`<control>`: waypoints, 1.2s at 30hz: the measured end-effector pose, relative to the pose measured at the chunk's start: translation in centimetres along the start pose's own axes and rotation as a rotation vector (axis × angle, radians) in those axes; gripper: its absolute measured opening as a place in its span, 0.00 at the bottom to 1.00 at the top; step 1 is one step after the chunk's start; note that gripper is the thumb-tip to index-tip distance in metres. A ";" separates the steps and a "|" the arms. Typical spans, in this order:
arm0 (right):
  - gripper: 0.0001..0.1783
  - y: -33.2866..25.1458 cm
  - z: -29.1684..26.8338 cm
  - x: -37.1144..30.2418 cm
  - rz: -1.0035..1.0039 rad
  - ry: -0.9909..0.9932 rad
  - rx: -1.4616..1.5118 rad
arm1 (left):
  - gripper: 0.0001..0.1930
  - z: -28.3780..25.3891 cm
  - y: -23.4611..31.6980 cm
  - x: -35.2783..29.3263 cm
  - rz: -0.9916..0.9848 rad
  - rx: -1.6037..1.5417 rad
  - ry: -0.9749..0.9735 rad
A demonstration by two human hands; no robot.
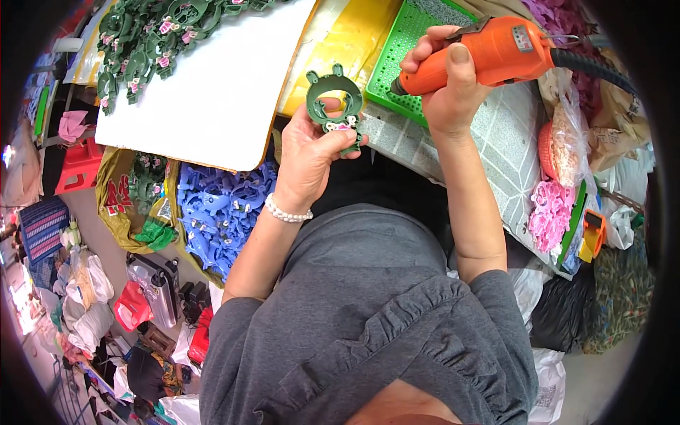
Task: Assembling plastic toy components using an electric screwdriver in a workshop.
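My left hand [312, 152] grips a dark green plastic ring-shaped part [334, 91] by its lower end, the thumb pressed near a small white-and-pink figure [341, 127] on it. In my right hand [453, 92] is an orange electric screwdriver [489, 53], held sideways with its black nose pointing left. Below that nose lies a green perforated tray [389, 71] with small grey pieces [443, 13] at its far end. The tool's tip is apart from the green part. A black cable [591, 69] leads off to the right.
A white board [205, 106] bears a heap of similar green parts [152, 42] at the far left. Below it, a bag holds blue plastic parts [219, 205]. Pink parts [551, 216] and a red basket [547, 150] sit at the right table edge. A red stool [78, 166] stands left.
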State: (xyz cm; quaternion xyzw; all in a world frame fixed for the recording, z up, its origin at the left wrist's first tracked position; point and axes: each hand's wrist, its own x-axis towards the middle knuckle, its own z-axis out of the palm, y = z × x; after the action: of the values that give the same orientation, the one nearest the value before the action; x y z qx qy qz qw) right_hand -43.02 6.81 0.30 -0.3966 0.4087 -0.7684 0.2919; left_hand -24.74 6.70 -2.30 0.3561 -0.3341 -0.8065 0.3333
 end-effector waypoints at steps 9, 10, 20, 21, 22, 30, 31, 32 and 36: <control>0.22 0.0 0.4 0.1 0.000 0.013 -0.018 | 0.20 -0.2 -0.3 0.2 0.009 -0.004 0.001; 0.22 0.0 0.4 0.0 -0.006 0.015 -0.023 | 0.20 -0.2 -0.3 0.2 0.010 -0.004 0.003; 0.23 0.1 0.0 0.0 0.010 0.009 0.014 | 0.19 -0.4 -0.3 0.3 0.010 -0.012 0.004; 0.23 0.0 0.0 0.0 0.011 0.009 0.014 | 0.19 -0.4 -0.4 0.3 0.010 -0.013 0.001; 0.23 0.0 0.1 0.0 0.005 0.011 0.006 | 0.19 -0.5 -0.4 0.4 0.010 -0.013 0.001; 0.21 0.0 0.2 0.0 0.023 0.014 0.015 | 0.19 -0.3 -0.4 0.5 0.017 -0.018 -0.005; 0.21 -0.1 0.3 0.0 0.032 0.018 0.013 | 0.19 -0.3 -0.4 0.5 0.018 -0.018 -0.005; 0.21 -0.1 0.4 0.0 0.041 0.023 0.012 | 0.19 -0.3 -0.5 0.5 0.016 -0.021 -0.001; 0.22 -0.2 0.0 0.0 0.030 0.004 0.006 | 0.19 -0.4 -0.5 0.5 0.015 -0.027 -0.002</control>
State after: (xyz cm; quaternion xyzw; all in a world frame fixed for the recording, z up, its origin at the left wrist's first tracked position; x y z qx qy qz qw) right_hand -43.01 6.92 0.53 -0.3878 0.4128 -0.7661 0.3037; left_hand -24.84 6.47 -3.09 0.3484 -0.3261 -0.8088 0.3437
